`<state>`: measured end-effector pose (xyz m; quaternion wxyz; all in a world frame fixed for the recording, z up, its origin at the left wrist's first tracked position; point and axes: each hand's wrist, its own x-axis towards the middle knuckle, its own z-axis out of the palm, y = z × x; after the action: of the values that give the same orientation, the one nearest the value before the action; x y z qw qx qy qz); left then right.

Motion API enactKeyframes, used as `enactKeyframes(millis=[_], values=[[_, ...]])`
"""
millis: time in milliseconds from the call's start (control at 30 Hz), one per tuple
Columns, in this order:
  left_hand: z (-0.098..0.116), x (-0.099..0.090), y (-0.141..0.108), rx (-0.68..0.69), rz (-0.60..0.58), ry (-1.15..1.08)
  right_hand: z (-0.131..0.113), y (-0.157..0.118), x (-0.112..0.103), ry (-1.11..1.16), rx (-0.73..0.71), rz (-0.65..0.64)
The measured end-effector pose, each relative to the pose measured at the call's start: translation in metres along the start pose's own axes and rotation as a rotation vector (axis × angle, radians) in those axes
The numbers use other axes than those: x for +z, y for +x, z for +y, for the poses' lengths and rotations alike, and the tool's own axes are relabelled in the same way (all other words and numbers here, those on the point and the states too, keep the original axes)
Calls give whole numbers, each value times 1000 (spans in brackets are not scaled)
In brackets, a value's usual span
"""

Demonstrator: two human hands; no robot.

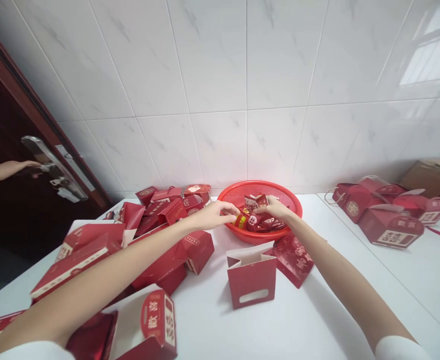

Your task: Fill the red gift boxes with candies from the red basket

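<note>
My left hand (pixel 217 214) reaches over the left rim of a red plastic basket (pixel 225 231), its fingers curved and thumb apart from them. Right beside its fingertips lies a red and yellow wrapped sweet (pixel 241 220). Inside the basket, my right hand (pixel 277 208) is closed at the edge of a small red packet (pixel 255 202) with pale print; its fingertips are partly hidden. More red wrapped sweets (pixel 267 223) lie below both hands. In front of the basket a red paper gift box (pixel 251 280) stands upright, its top open and a slot cut low in its front.
Folded red boxes (pixel 160 255) are piled on the left of the white table (pixel 208 330). A flat red bag (pixel 294 260) lies beside the upright box. Made-up boxes (pixel 390 225) and a brown carton (pixel 428 177) are at the right. Another person's hand (pixel 12 169) touches the door handle (pixel 47 162).
</note>
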<state>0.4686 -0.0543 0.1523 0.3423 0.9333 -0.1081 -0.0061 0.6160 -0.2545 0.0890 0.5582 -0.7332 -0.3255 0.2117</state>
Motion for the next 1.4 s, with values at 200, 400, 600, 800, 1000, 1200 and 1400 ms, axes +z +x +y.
enactKeyframes(millis=[200,400,600,800,1000,1200,1400], values=[[-11,0,37,0,-96,357,-7,-5,2,357,45,-15],[-9,17,65,-38,-265,471,-9,-11,0,387,46,9],[-14,35,81,-115,-473,443,-5,-10,-3,460,81,65],[-16,45,99,-142,-644,433,-4,-15,-6,451,64,101],[-7,66,101,-75,-578,455,1,-17,-10,377,-5,292],[-12,72,101,22,-506,441,13,-15,-14,359,18,406],[-25,53,103,51,-354,362,16,-15,-14,354,-25,472]])
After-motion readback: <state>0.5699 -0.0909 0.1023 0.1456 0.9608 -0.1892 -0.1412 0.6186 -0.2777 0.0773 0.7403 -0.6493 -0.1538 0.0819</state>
